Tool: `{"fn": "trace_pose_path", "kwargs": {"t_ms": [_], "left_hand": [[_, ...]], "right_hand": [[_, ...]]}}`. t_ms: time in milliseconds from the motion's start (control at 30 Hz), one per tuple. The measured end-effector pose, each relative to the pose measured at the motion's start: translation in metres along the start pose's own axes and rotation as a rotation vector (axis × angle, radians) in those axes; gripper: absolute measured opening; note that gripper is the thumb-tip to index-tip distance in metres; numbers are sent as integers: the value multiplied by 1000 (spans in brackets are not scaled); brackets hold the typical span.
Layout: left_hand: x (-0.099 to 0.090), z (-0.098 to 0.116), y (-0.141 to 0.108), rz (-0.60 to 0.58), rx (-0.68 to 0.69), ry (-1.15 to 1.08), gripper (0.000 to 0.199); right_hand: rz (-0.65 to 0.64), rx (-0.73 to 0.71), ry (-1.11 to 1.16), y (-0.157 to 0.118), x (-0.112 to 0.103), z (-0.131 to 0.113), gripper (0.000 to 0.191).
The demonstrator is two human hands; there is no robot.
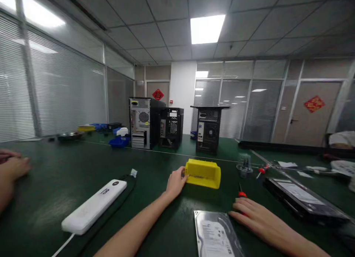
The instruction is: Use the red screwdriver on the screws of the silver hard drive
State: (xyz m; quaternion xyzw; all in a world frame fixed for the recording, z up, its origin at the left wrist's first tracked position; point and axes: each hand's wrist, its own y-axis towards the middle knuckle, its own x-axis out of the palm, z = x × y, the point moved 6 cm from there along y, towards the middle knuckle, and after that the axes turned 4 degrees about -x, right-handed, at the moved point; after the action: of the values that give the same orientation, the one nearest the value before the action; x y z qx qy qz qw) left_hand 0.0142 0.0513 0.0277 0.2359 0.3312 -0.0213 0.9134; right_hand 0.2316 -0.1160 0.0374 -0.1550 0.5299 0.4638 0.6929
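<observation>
We had the yellow bin [203, 173] on the surface [174, 231] ahead of us, its open side facing us, probably so its inside stayed visible. Our left hand [176, 181] was clamped on its left end, likely to steady it. Our right hand [253, 216] lay over a red screwdriver [242, 195], fingers close together; we couldn't tell whether they gripped it. The hard drive [215, 238] lay between our arms, seemingly for easy reach. A white power strip [95, 205] sat leftward, and computer cases [140, 120] stood farther back, perhaps leaving us room.
</observation>
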Motion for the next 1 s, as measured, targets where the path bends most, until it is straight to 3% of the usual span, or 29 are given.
{"fn": "trace_pose_path", "kwargs": {"t_ms": [100, 200, 333, 467, 567, 733, 1000], "left_hand": [[-3, 3, -6, -2, 18, 9, 24], [-4, 5, -13, -14, 47, -24, 24], [-6, 4, -22, -7, 57, -93, 27], [-8, 1, -28, 18, 42, -106, 28], [-8, 1, -29, 28, 42, -81, 31], [-7, -3, -29, 48, 26, -70, 50], [-11, -1, -31, 56, 35, -82, 49]], "right_hand": [[-3, 77, 34, -14, 4, 4, 33], [53, 185, 100, -10, 2, 10, 40], [139, 423, 241, 38, 0, 19, 34], [-34, 560, 333, 103, 23, 25, 35], [-156, 669, 249, 128, 42, 35, 34], [-195, 715, 223, 138, 58, 43, 30], [-224, 725, 195, 136, 66, 45, 28]]}}
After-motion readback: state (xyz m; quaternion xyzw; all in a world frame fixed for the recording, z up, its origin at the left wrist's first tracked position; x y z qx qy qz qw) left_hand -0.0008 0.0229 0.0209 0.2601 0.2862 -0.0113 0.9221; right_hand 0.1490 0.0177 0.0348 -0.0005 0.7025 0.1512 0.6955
